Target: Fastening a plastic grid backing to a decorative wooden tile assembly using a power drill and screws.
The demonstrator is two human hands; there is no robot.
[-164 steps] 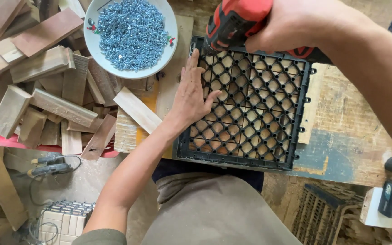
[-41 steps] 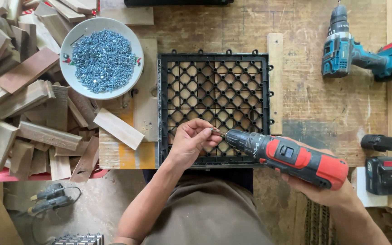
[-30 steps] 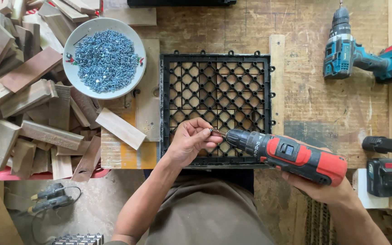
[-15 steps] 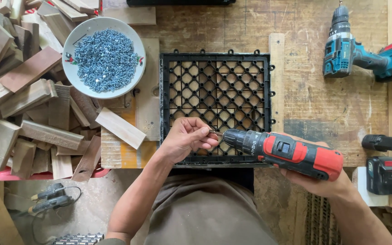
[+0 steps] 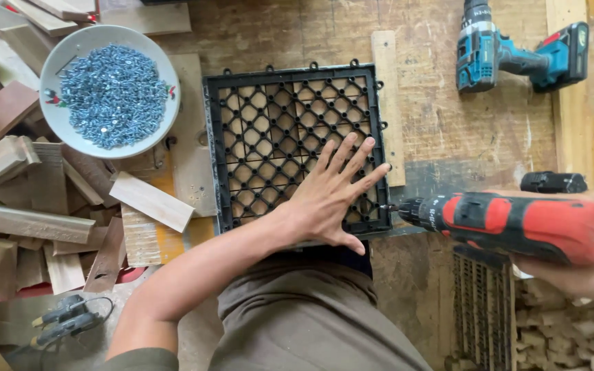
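Observation:
A black plastic grid tile (image 5: pixel 269 117) lies on the wooden workbench (image 5: pixel 448 130), with wood slats showing through its holes. My left hand (image 5: pixel 331 196) rests flat on the tile's near right part, fingers spread. My right hand (image 5: pixel 586 275) grips a red and black cordless drill (image 5: pixel 510 220) held sideways, its bit tip at the tile's near right corner, just right of my left hand.
A white bowl of silvery screws (image 5: pixel 108 93) sits left of the tile. Wooden offcuts (image 5: pixel 29 199) are piled at the left. A teal cordless drill (image 5: pixel 517 51) lies at the far right, a black battery (image 5: pixel 551 182) nearer. A black grid tile (image 5: pixel 482 302) stands below the bench's edge.
My left hand has let go of the screw at the drill tip and now lies open and flat on the tile. The drill has shifted to the right, off the tile.

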